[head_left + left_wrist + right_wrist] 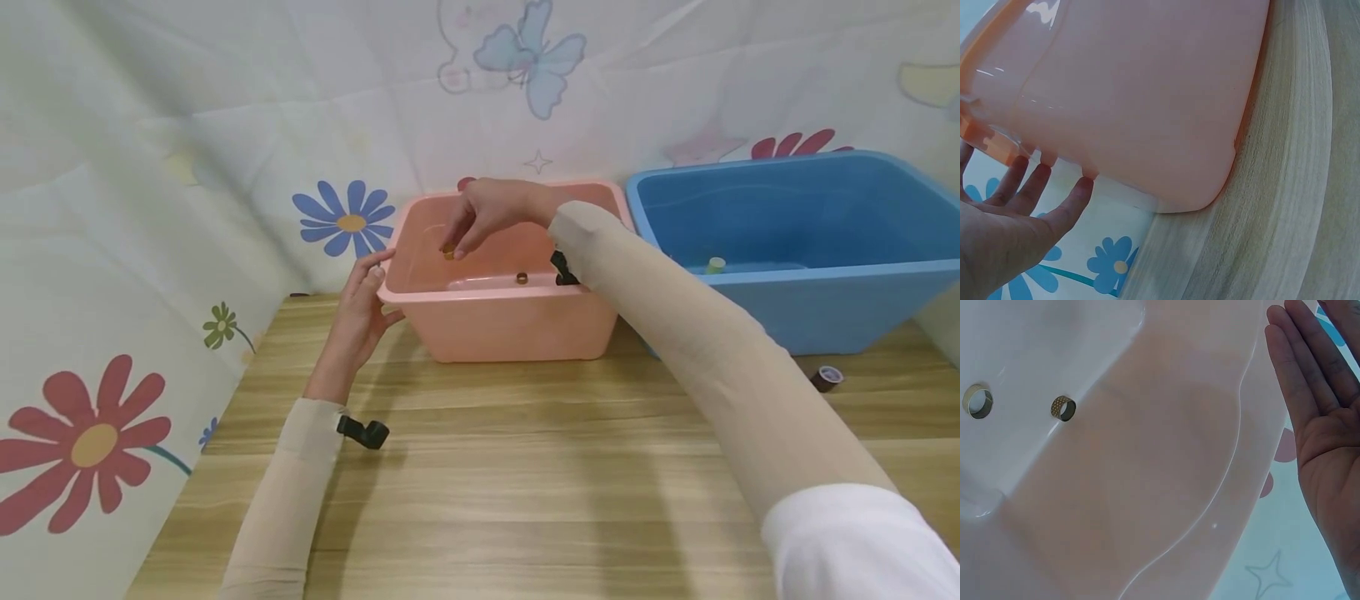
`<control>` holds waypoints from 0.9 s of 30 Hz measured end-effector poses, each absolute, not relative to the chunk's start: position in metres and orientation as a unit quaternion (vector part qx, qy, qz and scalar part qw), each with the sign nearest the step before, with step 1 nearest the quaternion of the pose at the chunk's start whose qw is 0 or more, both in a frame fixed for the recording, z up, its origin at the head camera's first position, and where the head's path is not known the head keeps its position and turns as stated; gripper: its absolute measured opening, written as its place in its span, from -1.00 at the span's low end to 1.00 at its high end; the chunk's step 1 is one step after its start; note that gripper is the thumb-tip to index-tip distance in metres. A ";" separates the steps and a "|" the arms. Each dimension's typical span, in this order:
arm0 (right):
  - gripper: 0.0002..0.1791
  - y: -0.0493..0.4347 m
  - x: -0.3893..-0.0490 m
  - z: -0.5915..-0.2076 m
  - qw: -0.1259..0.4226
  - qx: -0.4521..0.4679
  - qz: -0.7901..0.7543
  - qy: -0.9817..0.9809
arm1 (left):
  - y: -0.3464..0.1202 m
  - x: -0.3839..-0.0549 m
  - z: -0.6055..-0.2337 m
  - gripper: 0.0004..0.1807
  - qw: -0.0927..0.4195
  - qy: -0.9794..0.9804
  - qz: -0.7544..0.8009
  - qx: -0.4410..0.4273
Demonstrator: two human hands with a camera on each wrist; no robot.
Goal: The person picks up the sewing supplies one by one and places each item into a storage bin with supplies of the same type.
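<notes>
My right hand (491, 215) reaches over the pink tub (517, 329) and pinches a small amber tape roll (448, 252) between thumb and fingertips. In the right wrist view, that hand (1329, 450) shows its palm, and the held roll is outside the picture. On the tub floor lie a gold-patterned tape roll (1064, 408) and a paler gold tape roll (977, 401). My left hand (363, 312) holds the tub's left end at the rim. Seen from the left wrist, its fingertips (1087, 186) press against the outer wall below the lip.
To the right of the pink tub stands a larger blue tub (810, 308) with a pale green tape roll (716, 265) inside. A dark tape roll (827, 378) lies on the wooden table (510, 475) before it. A flower-printed cloth (247, 125) hangs behind and at the left.
</notes>
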State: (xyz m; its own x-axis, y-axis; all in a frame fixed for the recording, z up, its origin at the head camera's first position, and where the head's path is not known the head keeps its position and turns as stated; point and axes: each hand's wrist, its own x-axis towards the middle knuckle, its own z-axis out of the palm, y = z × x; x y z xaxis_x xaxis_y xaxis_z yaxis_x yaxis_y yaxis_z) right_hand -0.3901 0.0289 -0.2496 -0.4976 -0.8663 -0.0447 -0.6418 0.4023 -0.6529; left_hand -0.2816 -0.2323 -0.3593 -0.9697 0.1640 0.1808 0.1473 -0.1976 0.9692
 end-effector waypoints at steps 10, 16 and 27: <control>-0.65 0.027 -0.392 -0.250 0.178 -0.471 -0.279 0.818 | -0.232 -0.281 -0.359 -0.61 0.005 0.632 0.765 0.121; -0.60 0.029 -0.392 -0.242 0.168 -0.451 -0.256 0.839 | -0.232 -0.281 -0.359 -0.62 0.007 0.628 0.769 0.121; -0.69 0.051 -0.384 -0.209 0.128 -0.439 -0.261 0.850 | -0.233 -0.281 -0.358 -0.62 0.010 0.625 0.770 0.127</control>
State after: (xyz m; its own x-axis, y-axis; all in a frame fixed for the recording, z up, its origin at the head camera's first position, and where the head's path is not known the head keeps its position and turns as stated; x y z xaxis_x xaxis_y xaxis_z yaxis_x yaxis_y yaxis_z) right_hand -0.3845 0.0508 -0.2092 -0.5808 -0.8140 0.0111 -0.6800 0.4776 -0.5563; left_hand -0.2813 -0.2326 -0.3585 -0.9674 0.1743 0.1835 0.1436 -0.2189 0.9651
